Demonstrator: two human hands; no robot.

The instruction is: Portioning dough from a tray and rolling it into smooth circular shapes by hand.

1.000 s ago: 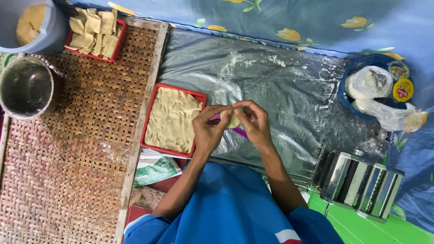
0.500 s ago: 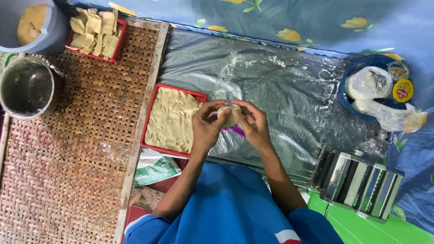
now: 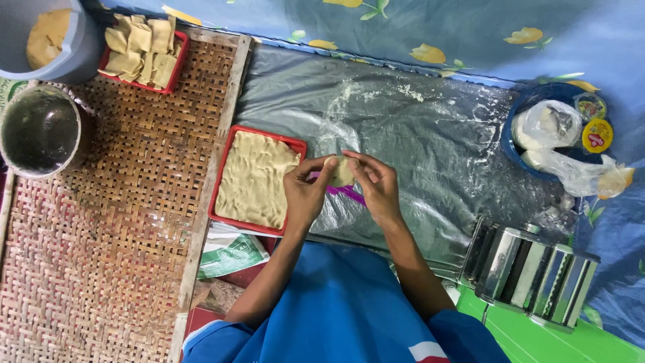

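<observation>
Seen from above: left hand [image 3: 306, 195] and right hand [image 3: 376, 188] brought together over the near-left part of a clear plastic sheet [image 3: 416, 128] dusted with flour. Between them, a small pale dough piece [image 3: 340, 171], pinched from both sides by thumbs and fingertips; fingers of both hands curled in and grasping it, raised just above the sheet. Directly under the hands, a purple strip [image 3: 349, 193], partly hidden; kind cannot be told.

Just left of the left hand, on the sheet's left edge, a red tray of dough [image 3: 254, 178], surface pale and rippled, filled nearly to the rim. Left of that, a woven mat [image 3: 101, 235] in a wooden frame. At the mat's far edge, a second red tray of folded dough pieces [image 3: 142, 44]. Beside it, at the far-left corner, a grey bucket [image 3: 70, 50] with a yellowish mass inside. Nearer on the mat's left edge, a metal pot [image 3: 40, 131], dark inside.

At the sheet's right edge, a blue bowl [image 3: 514, 141] with knotted plastic bags [image 3: 554, 128] and a small round yellow-lidded cup [image 3: 596, 134]. Near the right corner, a metal roller machine [image 3: 534, 269] on a green surface [image 3: 537, 339]. Under everything, a blue floral cloth [image 3: 437, 33]. By the near edge of the dough tray, a green-and-white packet [image 3: 232, 252].
</observation>
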